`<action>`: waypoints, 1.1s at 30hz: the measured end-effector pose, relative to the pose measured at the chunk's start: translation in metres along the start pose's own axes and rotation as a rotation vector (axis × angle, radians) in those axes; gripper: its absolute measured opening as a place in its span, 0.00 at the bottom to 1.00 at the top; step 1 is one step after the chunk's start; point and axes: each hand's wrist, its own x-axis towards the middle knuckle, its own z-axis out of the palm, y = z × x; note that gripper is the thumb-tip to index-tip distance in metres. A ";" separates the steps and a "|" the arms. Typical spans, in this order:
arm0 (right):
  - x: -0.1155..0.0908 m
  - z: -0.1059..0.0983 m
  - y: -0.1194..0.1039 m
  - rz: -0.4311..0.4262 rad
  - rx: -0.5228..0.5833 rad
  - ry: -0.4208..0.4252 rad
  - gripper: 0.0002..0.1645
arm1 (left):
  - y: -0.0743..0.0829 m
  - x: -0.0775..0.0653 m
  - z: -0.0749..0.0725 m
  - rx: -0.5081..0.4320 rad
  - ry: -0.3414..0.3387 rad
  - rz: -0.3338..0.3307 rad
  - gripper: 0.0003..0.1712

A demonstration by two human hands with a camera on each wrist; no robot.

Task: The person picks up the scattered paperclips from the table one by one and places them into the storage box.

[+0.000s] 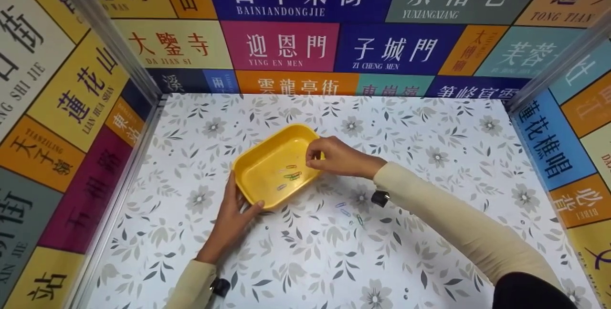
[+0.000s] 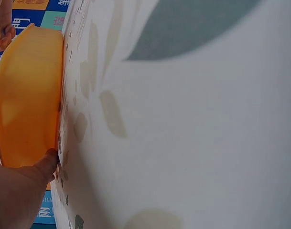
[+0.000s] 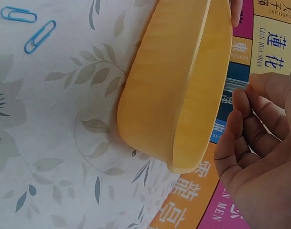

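Note:
A yellow plastic tray [image 1: 248,175] rests on the floral tabletop, with several coloured paper clips [image 1: 292,175] on its floor. At its near left corner my left hand [image 1: 234,223] grips it, thumb against the front wall and fingers along the left side. In the left wrist view the thumb presses low on the tray wall [image 2: 30,95]. Over the tray's right end is my right hand [image 1: 339,156], thumb and forefinger brought together and the other fingers curled. I cannot tell whether a clip is between those fingertips [image 3: 253,86].
Right of the tray, loose blue paper clips [image 1: 344,211] and a green paper clip [image 1: 359,219] lie on the floral tabletop [image 1: 429,261]. Upright panels with street-name lettering [image 1: 281,46] enclose the back and both sides. Dark wrist bands [image 1: 380,198] sit at both cuffs.

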 end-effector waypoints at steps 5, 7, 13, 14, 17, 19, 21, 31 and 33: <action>-0.008 -0.001 0.000 0.014 0.014 0.017 0.03 | 0.001 -0.001 0.000 0.008 0.000 -0.018 0.68; -0.011 -0.002 -0.001 0.018 0.021 0.026 0.03 | 0.002 -0.001 0.000 0.009 0.000 -0.019 0.68; -0.017 -0.003 0.001 0.029 0.035 0.056 0.03 | 0.001 0.000 0.001 0.018 0.003 -0.016 0.69; -0.018 -0.004 0.002 0.032 0.039 0.061 0.03 | 0.000 0.000 0.001 0.019 0.003 -0.016 0.69; -0.021 -0.003 0.005 0.038 0.044 0.069 0.03 | 0.000 0.000 0.001 0.019 0.006 -0.018 0.69; -0.024 -0.003 0.006 0.041 0.046 0.071 0.03 | 0.000 0.000 0.001 0.021 0.008 -0.019 0.69; -0.026 -0.002 0.008 0.044 0.052 0.072 0.02 | 0.000 0.000 0.001 0.023 0.008 -0.018 0.69; -0.044 0.005 0.015 0.048 0.071 0.099 0.03 | 0.001 0.000 0.001 0.011 0.001 -0.010 0.68; -0.048 0.006 0.017 0.040 0.073 0.109 0.03 | 0.001 0.000 0.001 0.011 0.000 -0.006 0.68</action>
